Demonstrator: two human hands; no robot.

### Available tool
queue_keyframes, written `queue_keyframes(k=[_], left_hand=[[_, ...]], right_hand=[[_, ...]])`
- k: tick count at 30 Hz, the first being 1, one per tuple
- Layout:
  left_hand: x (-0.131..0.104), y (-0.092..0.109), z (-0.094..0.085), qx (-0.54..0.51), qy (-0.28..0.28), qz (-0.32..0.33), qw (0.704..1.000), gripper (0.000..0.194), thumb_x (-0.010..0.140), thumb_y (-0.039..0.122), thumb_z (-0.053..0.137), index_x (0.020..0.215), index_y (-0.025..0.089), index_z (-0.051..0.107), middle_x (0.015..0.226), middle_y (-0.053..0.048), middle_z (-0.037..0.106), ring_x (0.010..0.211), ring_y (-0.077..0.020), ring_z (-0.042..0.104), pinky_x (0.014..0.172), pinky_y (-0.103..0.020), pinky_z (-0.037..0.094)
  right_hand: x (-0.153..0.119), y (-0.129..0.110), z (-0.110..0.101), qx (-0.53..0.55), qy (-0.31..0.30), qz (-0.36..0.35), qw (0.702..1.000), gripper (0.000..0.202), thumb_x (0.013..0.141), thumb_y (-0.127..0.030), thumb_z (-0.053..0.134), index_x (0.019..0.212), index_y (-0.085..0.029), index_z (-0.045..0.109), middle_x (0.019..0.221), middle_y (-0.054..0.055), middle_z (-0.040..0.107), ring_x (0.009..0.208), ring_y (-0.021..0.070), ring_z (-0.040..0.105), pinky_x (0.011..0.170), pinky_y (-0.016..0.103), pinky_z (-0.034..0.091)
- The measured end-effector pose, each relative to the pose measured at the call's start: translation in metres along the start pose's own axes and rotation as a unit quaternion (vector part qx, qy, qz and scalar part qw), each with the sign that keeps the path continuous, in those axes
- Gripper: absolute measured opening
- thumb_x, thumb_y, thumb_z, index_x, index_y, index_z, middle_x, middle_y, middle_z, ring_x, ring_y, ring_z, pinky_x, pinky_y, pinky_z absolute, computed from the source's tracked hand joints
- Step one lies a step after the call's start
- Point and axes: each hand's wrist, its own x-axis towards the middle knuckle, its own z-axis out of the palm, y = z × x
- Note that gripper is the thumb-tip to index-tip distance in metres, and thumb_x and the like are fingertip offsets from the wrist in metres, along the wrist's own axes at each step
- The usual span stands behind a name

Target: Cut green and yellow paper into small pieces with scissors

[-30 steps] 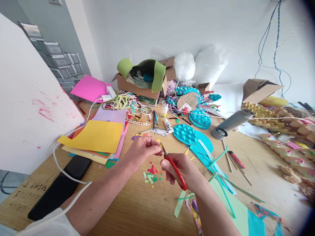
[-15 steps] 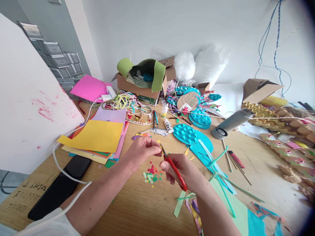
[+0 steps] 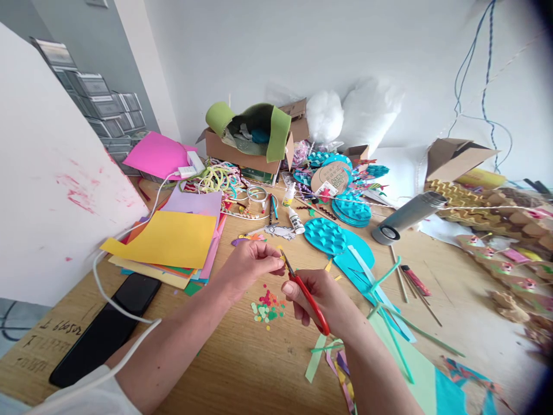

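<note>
Red-handled scissors are gripped in my right hand, their blades pointing up and left. My left hand pinches a small piece of yellow paper, mostly hidden by the fingers, right at the blade tips. Below the hands, small round paper dots in red, pink and green lie scattered on the wooden table. A few yellow paper scraps are beyond my right hand.
Stacked coloured paper and a black phone lie at left, a white cable crossing them. Glue bottles and blue paper shapes sit ahead. A grey flask lies to the right, near green pipe cleaners.
The scissors and my right hand have shifted very slightly. My left hand stays in nearly the same place, still pinching the yellow paper.
</note>
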Motion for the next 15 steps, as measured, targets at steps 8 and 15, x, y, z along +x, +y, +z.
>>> queue_keyframes(k=[8,15], left_hand=[[-0.0002,0.0026,-0.0008,0.014,-0.006,0.003,1.000,0.009,0.061,0.022,0.071,0.062,0.014,0.066,0.059,-0.001,0.067,0.060,-0.0138,0.062,0.066,-0.027,0.048],[-0.0005,0.0046,-0.0009,0.020,-0.007,0.001,1.000,0.010,0.060,0.022,0.070,0.061,0.014,0.066,0.059,-0.002,0.066,0.061,-0.0140,0.062,0.066,-0.027,0.048]], right_hand=[[0.0007,-0.0021,-0.0012,-0.014,-0.003,-0.001,1.000,0.043,0.080,-0.056,0.063,0.065,-0.018,0.051,0.051,0.001,0.061,0.041,0.0118,0.056,0.039,0.019,0.037],[0.0001,-0.0010,-0.0007,0.006,-0.007,0.010,1.000,0.043,0.080,-0.056,0.064,0.064,-0.018,0.049,0.049,-0.001,0.058,0.039,0.0108,0.054,0.037,0.018,0.037]])
